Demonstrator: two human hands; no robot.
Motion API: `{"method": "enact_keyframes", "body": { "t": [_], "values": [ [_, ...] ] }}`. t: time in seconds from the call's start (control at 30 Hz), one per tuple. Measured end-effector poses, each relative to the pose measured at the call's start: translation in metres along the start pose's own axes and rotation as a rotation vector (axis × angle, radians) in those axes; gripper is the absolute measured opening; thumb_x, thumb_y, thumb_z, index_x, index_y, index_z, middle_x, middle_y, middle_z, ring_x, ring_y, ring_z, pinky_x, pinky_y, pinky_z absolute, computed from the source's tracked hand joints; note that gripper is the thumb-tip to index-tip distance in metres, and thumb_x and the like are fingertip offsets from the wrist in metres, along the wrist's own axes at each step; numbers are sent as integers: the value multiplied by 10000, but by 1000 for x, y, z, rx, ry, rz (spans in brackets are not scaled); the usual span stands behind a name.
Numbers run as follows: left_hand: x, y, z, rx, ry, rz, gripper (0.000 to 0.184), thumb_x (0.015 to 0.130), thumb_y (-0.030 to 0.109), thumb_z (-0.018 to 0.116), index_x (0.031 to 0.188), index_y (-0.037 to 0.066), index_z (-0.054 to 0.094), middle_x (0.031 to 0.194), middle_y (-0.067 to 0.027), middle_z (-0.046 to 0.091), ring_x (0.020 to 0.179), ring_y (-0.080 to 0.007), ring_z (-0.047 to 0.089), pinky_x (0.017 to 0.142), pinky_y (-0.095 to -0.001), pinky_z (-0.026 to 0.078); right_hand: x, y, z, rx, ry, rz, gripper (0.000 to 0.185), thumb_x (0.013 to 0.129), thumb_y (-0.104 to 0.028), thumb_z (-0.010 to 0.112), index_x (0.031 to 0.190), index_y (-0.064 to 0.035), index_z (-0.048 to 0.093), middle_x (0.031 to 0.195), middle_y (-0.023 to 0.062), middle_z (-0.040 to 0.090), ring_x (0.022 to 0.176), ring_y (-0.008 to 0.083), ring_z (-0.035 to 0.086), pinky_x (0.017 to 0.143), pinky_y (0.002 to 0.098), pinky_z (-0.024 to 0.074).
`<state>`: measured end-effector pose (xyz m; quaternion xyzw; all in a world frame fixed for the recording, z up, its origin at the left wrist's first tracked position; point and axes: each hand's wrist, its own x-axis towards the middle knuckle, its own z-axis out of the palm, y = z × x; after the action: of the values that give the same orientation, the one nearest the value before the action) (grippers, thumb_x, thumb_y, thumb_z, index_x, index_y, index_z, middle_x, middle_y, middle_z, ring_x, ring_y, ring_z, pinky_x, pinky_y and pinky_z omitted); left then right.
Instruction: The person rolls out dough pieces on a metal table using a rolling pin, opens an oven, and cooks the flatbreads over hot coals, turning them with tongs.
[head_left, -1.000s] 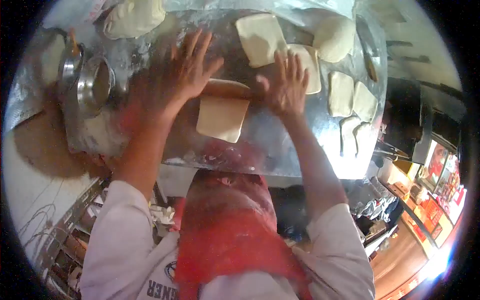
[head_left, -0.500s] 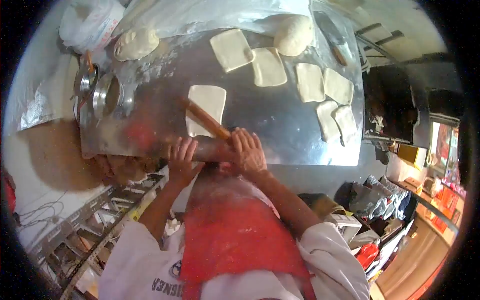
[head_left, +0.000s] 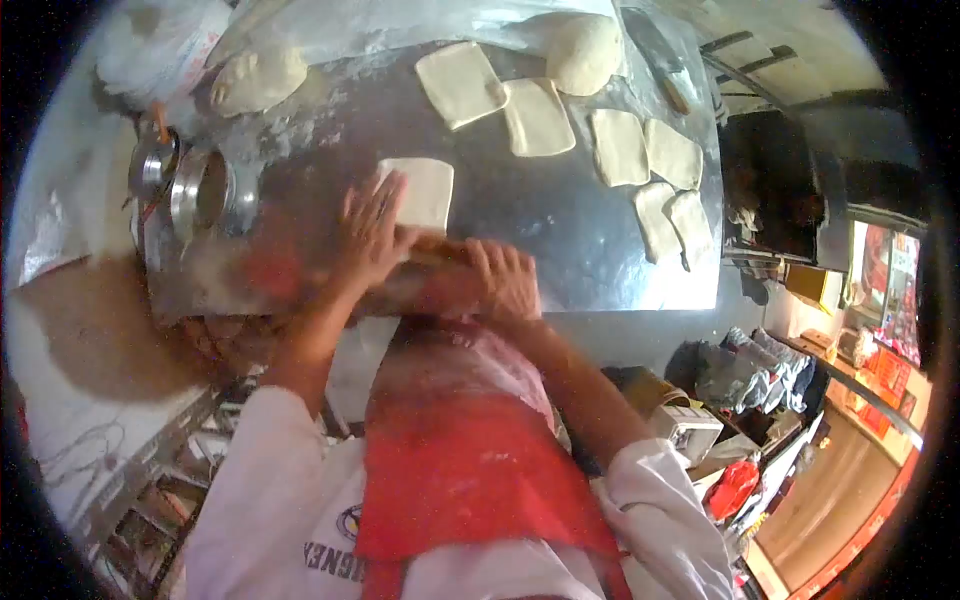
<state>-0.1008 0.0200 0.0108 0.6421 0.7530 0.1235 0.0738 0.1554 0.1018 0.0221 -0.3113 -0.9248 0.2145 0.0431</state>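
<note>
A wooden rolling pin (head_left: pixel 436 248) lies across the lower part of a flat dough piece (head_left: pixel 422 195) near the front edge of the metal table. My left hand (head_left: pixel 372 235) is at the pin's left end, its fingers stretched out over the dough's left edge. The fingers of my right hand (head_left: pixel 506 280) are bent round the pin's right end. Two larger dough sheets (head_left: pixel 461 84) (head_left: pixel 540 118) lie beyond, touching each other. Several smaller dough pieces (head_left: pixel 620 147) rest on the right side of the table.
A round dough lump (head_left: pixel 583 55) sits at the back, and another (head_left: pixel 258 80) at the back left. Metal bowls (head_left: pixel 200 192) stand at the left edge. A broad blade with a wooden handle (head_left: pixel 676 94) lies back right. The table's front edge (head_left: pixel 620 309) is close to my body.
The slanted rolling pin is now nearly level and over the dough's lower part. My left hand has moved forward to its left end. My right hand remains at the right end.
</note>
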Motion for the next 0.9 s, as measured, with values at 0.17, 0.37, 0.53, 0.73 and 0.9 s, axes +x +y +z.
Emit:
{"method": "enact_keyframes", "body": {
  "t": [0.17, 0.37, 0.53, 0.73, 0.9],
  "values": [
    [-88, -2, 6, 13, -88, 25, 882, 940, 489, 682, 1621, 82, 298, 1677, -122, 315, 1554, -360, 265, 1233, -621, 167, -17, -25, 6, -48, -112, 20, 945, 750, -456, 821, 1549, -174, 402, 1367, 95, 549, 1252, 299, 519, 1053, 532, 371],
    [-111, -1, 0, 24, 64, 285, 876, 912, 495, 710, 1584, 51, 363, 1654, -126, 349, 1544, -375, 281, 1229, -624, 195, -12, 2, -7, -76, 65, 96, 577, 830, -262, 730, 1376, -182, 561, 1179, 49, 620, 1171, 276, 571, 942, 465, 416],
    [-31, 37, 9, -49, -224, 185, 990, 910, 577, 679, 1623, 28, 264, 1687, -181, 260, 1564, -409, 216, 1213, -671, 166, 12, 23, -107, -84, 447, 141, 667, 856, -248, 749, 1473, -160, 511, 1377, 144, 561, 1310, 347, 515, 1084, 527, 385],
    [-24, 35, 19, 72, -241, 210, 1060, 850, 601, 724, 1633, 57, 260, 1697, -179, 236, 1575, -419, 157, 1217, -680, 113, -57, 87, -110, 201, 450, 446, 665, 918, -245, 722, 1519, -129, 463, 1497, 189, 477, 1360, 401, 475, 1134, 495, 392],
    [-23, 43, 11, 133, -231, 179, 987, 839, 519, 764, 1615, 100, 320, 1682, -175, 271, 1562, -410, 206, 1211, -671, 162, -190, 151, -70, 365, 483, 867, 598, 965, -279, 700, 1496, -106, 487, 1471, 209, 496, 1323, 415, 515, 1091, 470, 449]
  ]
}}
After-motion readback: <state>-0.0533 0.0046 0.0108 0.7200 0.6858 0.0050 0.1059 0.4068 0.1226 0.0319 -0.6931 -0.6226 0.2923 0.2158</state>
